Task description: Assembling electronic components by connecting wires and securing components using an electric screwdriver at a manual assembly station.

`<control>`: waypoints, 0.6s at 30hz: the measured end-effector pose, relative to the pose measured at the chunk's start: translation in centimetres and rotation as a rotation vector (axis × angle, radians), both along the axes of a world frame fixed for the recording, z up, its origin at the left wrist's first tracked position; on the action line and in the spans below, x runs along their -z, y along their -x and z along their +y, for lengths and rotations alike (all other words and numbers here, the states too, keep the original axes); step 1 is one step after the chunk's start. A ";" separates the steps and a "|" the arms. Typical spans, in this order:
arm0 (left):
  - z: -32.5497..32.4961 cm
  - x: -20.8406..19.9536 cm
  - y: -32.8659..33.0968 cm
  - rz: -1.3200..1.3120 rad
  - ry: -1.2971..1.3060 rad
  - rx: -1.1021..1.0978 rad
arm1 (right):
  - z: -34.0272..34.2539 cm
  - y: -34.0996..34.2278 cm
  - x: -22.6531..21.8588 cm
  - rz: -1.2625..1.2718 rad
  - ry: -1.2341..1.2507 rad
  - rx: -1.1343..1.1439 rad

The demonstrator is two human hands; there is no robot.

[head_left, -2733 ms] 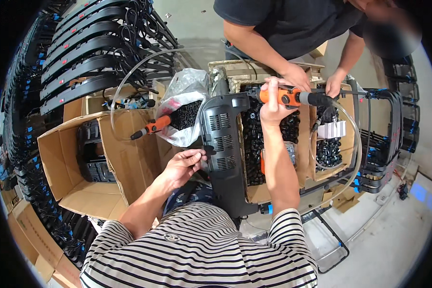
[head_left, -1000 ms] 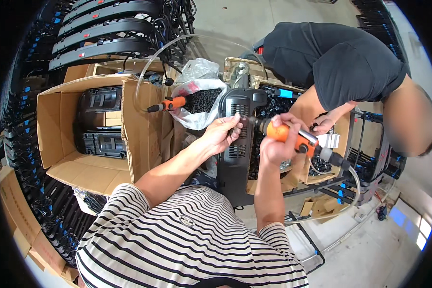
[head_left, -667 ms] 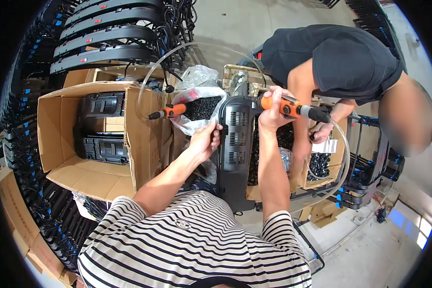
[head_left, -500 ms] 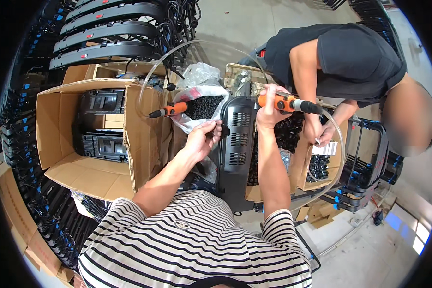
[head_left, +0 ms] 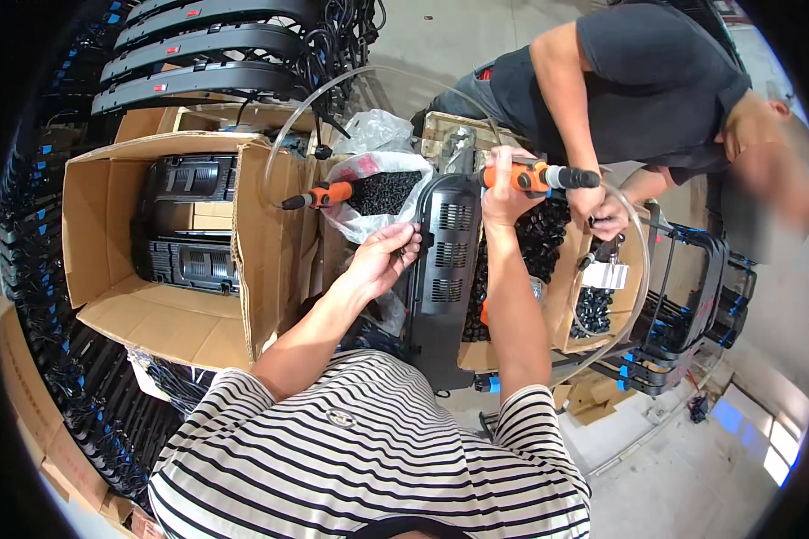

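Lengthwise in front of me lies a long black plastic cover point(head_left: 447, 269) with slotted vents. My right hand point(head_left: 505, 193) grips an orange and black power screwdriver point(head_left: 532, 177) above the cover's far right side. At the cover's left edge is my left hand point(head_left: 385, 259), its thumb and fingertips pressed together; whatever they pinch is too small to make out. Just beyond it, an open white bag point(head_left: 400, 162) holds many small black parts point(head_left: 388, 192). A second orange and black screwdriver point(head_left: 322, 195) rests by the bag's left side.
Left stands an open cardboard box point(head_left: 175, 319) with black vented covers. Clear hoses point(head_left: 368, 70) arc around the work. To the right are a box of black parts point(head_left: 593, 310) and a co-worker's hands point(head_left: 604, 214). Long black frames point(head_left: 198, 79) are stacked at far left.
The co-worker's head and torso have shifted, and their hands have moved up from the right-hand box. My hands stay nearly in place, with the right screwdriver turned slightly.
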State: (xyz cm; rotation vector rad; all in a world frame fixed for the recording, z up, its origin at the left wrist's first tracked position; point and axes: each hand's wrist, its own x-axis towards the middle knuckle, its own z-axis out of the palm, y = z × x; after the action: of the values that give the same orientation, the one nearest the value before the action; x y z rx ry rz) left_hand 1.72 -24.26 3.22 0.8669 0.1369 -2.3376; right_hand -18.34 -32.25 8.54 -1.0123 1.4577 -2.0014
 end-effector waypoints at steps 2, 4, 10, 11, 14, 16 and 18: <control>0.2 -0.4 0.2 -0.005 0.005 0.022 | 0.2 0.2 -0.5 0.031 -0.038 0.001; 0.1 -0.4 0.2 0.020 -0.001 0.021 | 1.5 -0.7 -2.1 -0.030 0.034 0.034; 0.8 -0.4 1.1 0.165 -0.012 0.016 | 7.9 -3.7 -7.2 -0.178 0.074 -0.108; 1.0 -0.6 1.2 0.167 -0.016 0.016 | 8.7 -4.5 -7.7 -0.201 0.076 -0.102; 1.3 -1.1 1.4 0.258 0.018 0.027 | 10.0 -5.1 -7.6 -0.223 0.062 -0.101; 1.6 -0.9 1.3 0.243 0.017 0.037 | 10.5 -5.3 -7.3 -0.225 0.032 -0.114; 1.7 -0.8 1.1 0.209 0.015 0.057 | 10.7 -5.3 -7.3 -0.218 0.030 -0.116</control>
State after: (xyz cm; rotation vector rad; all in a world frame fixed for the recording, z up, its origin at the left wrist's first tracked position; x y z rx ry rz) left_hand 0.60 -22.54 4.05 0.6251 0.1835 -2.4761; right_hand -13.03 -21.50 15.86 -0.8407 1.2303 -1.9853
